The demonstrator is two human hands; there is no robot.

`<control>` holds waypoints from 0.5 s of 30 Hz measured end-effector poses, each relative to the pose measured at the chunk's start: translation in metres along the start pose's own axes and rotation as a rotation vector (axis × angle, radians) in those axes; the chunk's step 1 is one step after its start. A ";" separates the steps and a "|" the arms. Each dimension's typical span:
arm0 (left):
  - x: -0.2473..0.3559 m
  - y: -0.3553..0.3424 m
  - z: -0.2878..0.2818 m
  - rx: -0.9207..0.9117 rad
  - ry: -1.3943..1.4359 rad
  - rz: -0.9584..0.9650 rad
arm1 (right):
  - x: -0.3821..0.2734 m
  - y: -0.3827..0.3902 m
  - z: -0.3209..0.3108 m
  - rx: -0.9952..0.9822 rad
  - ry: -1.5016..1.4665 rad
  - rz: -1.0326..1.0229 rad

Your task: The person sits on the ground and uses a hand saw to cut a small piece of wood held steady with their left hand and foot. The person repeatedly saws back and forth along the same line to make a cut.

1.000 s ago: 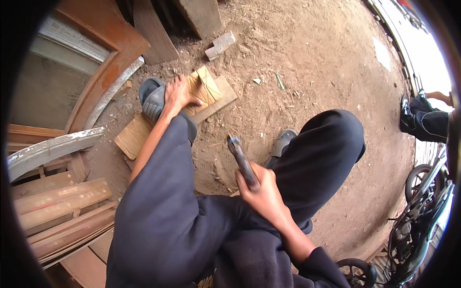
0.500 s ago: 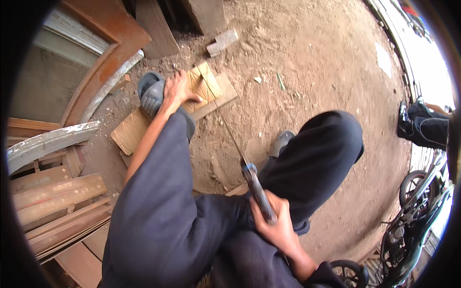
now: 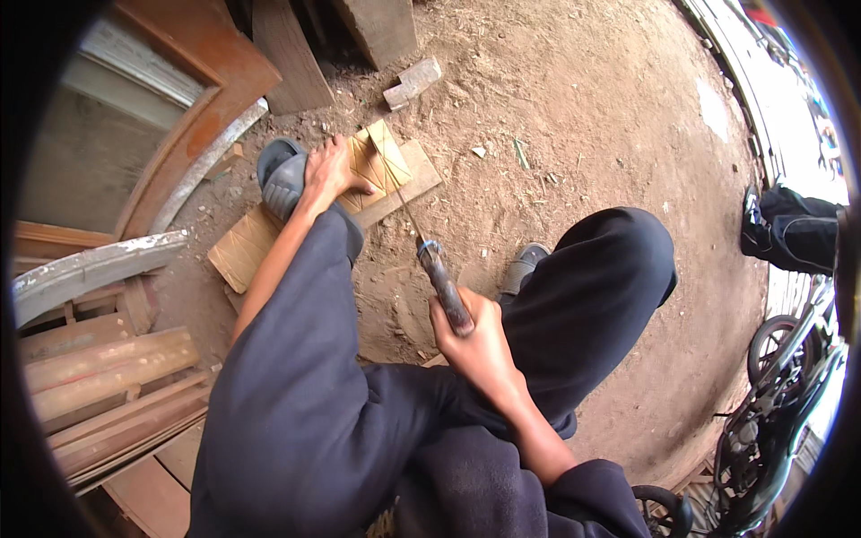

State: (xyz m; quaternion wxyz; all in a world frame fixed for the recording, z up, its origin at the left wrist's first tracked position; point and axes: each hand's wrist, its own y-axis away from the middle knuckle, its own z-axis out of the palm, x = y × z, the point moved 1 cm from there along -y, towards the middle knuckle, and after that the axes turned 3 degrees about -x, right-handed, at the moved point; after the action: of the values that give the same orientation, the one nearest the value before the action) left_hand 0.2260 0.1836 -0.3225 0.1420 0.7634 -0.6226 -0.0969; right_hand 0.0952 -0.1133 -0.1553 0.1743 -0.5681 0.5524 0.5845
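My left hand (image 3: 329,170) bears on a light wooden board (image 3: 385,161) marked with cross lines, its thumb spread and its fingers curled at the board's left side, beside my sandalled foot (image 3: 283,188). Beneath lies a plainer plank (image 3: 415,169), and another marked board (image 3: 235,255) sticks out to the lower left. In my right hand (image 3: 475,341) is a thin-bladed saw (image 3: 432,269) with a dark handle, its blade reaching across the marked board's surface.
Framed wooden panels (image 3: 179,134) and stacked timber (image 3: 117,359) fill the left. A short wood offcut (image 3: 413,83) lies ahead on the dirt ground (image 3: 583,117). Another person's dark-trousered legs (image 3: 789,233) are at the right, above a parked motorcycle (image 3: 753,430).
My right hand and the saw pulled back toward my body half a second ago, and have since moved forward and left again. My left hand stays in place on the board.
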 end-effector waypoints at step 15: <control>-0.006 0.002 -0.004 0.005 -0.045 0.008 | -0.025 0.059 -0.020 -0.023 -0.008 0.012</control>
State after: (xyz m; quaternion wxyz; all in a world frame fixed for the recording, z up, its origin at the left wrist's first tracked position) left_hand 0.2242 0.1899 -0.3186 0.1265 0.7589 -0.6290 -0.1117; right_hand 0.0628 -0.1389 -0.1019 0.1665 -0.5645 0.5482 0.5942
